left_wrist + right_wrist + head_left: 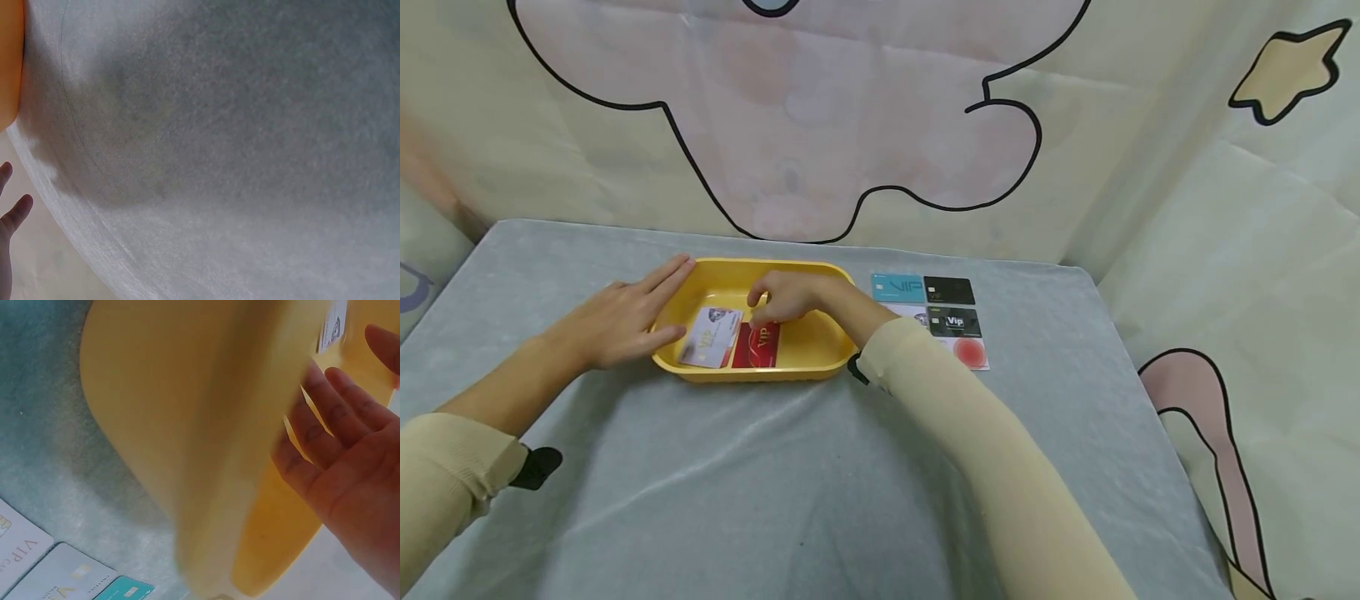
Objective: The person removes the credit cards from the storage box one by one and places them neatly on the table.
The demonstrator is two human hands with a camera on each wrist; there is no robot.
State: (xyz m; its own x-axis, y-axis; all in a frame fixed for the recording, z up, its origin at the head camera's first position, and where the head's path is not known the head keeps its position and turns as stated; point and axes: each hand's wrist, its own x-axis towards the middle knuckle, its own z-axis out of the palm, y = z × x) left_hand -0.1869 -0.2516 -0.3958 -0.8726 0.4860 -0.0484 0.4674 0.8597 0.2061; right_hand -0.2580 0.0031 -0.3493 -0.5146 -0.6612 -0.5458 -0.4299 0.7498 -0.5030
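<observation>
A yellow tray [820, 367] stands on the table, holding a white VIP card [703, 342] and, beside it, a red VIP card [747, 354]. My left hand [617, 325] is at the tray's left end with its fingers extended, touching or very near the rim. Inside the tray, my right hand [793, 296] hovers over the upper edge of the red card. In the right wrist view the right hand's fingers [319, 437] are loosely bent and the thumb stands apart, with no card visible between them. The left wrist view shows only some left fingertips [19, 212].
Right of the tray several cards lie in rows on the grey cloth [737, 500]: a blue VIP card [898, 288], a black card [950, 291], a dark Vip card [954, 322] and one with a red circle [970, 353]. My right forearm partly covers others. A patterned curtain [850, 108] hangs behind.
</observation>
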